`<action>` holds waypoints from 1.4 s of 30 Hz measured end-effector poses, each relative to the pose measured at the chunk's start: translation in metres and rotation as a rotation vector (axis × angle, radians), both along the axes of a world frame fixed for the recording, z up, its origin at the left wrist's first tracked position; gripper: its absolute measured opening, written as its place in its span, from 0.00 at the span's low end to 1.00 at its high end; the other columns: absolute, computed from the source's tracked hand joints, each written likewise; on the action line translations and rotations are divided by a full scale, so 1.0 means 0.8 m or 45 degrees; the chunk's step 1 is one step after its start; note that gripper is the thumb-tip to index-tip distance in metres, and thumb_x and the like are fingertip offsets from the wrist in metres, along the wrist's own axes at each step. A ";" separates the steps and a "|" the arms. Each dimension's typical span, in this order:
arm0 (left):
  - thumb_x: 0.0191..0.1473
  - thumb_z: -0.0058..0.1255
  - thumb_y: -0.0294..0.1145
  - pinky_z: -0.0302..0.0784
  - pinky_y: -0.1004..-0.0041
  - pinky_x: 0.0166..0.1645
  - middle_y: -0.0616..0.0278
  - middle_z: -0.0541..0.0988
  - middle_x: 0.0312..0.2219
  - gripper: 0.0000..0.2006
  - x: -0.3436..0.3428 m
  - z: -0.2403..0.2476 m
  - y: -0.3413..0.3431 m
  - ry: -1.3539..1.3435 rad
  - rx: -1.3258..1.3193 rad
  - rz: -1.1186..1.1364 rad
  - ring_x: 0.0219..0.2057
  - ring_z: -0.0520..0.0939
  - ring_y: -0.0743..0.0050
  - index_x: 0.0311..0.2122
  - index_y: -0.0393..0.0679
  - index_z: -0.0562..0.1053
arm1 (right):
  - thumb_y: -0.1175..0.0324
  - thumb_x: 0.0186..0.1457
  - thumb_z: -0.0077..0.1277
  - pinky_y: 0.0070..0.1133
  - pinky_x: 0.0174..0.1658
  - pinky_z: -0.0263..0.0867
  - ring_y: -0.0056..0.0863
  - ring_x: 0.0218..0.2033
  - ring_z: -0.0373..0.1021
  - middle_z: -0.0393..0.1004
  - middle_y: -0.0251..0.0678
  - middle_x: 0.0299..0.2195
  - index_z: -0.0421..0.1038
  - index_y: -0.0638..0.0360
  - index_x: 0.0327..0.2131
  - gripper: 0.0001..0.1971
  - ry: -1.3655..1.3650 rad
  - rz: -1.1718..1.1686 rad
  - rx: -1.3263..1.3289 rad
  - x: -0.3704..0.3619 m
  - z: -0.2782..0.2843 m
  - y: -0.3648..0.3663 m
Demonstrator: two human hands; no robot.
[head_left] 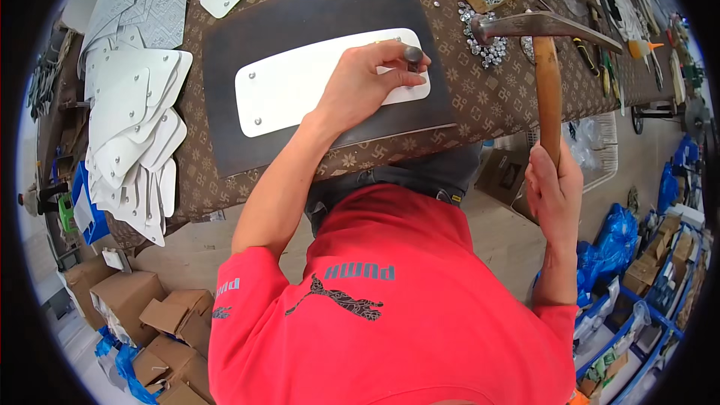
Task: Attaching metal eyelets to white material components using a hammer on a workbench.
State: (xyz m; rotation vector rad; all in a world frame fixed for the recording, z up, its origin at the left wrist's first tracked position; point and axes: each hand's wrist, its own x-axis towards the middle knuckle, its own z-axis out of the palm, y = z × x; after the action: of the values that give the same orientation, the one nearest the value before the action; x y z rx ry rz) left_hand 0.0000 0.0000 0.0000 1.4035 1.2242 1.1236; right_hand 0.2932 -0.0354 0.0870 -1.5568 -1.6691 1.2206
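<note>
Over the desk (491, 97), left fingers (403, 77) pinch a rod (412, 54) at the panel (292, 90), right fingers (532, 178) clasp a hammer (548, 86), whose skewed blow could bruise the left

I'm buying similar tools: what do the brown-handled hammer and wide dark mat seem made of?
Brown-handled hammer: worn metal head, likely steel, with greyish sheen; handle apparently smooth wood, showing brown streaks. Wide dark mat: matte, perhaps rubber, lacking strong highlights; leather remains possible.
</note>
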 end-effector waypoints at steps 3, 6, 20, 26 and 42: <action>0.56 0.43 0.13 0.81 0.74 0.47 0.56 0.81 0.38 0.12 0.010 -0.014 0.001 0.139 0.051 -0.038 0.41 0.84 0.71 0.41 0.32 0.77 | 0.62 0.67 0.43 0.11 0.13 0.45 0.12 0.10 0.52 0.61 0.26 0.17 0.64 0.59 0.35 0.11 0.084 -0.007 0.033 -0.001 0.023 -0.005; 0.56 0.43 0.12 0.82 0.73 0.47 0.56 0.81 0.38 0.12 0.010 -0.009 -0.002 0.161 0.041 -0.040 0.40 0.84 0.71 0.42 0.31 0.77 | 0.66 0.67 0.43 0.11 0.15 0.47 0.12 0.12 0.54 0.63 0.26 0.18 0.66 0.58 0.38 0.07 0.568 -0.096 0.113 0.012 0.057 -0.016; 0.57 0.53 0.25 0.75 0.72 0.36 0.60 0.79 0.31 0.08 -0.009 0.001 -0.016 -0.228 0.106 0.296 0.33 0.81 0.72 0.42 0.38 0.75 | 0.60 0.67 0.45 0.13 0.13 0.47 0.09 0.12 0.52 0.56 0.21 0.16 0.61 0.53 0.31 0.12 0.205 0.026 -0.311 -0.015 -0.021 0.007; 0.49 0.62 0.27 0.75 0.73 0.40 0.61 0.76 0.37 0.26 -0.147 0.041 -0.063 0.557 -0.201 0.488 0.39 0.80 0.71 0.55 0.42 0.68 | 0.58 0.68 0.45 0.14 0.12 0.46 0.08 0.11 0.50 0.56 0.20 0.16 0.60 0.52 0.30 0.14 0.404 -0.086 -0.281 -0.029 -0.079 0.038; 0.46 0.66 0.31 0.72 0.69 0.36 0.60 0.77 0.27 0.21 -0.253 0.046 -0.037 0.849 -0.633 0.255 0.30 0.77 0.67 0.45 0.37 0.74 | 0.58 0.68 0.44 0.14 0.12 0.47 0.09 0.11 0.50 0.55 0.20 0.17 0.61 0.51 0.32 0.12 0.664 -0.207 -0.186 -0.061 -0.135 0.077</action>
State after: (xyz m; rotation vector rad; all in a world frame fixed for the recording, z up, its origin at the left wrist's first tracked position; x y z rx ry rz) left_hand -0.2027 -0.0299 0.0372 1.3116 1.9883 0.4039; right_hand 0.2447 0.0260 -0.0212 -1.2762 -1.1203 1.5241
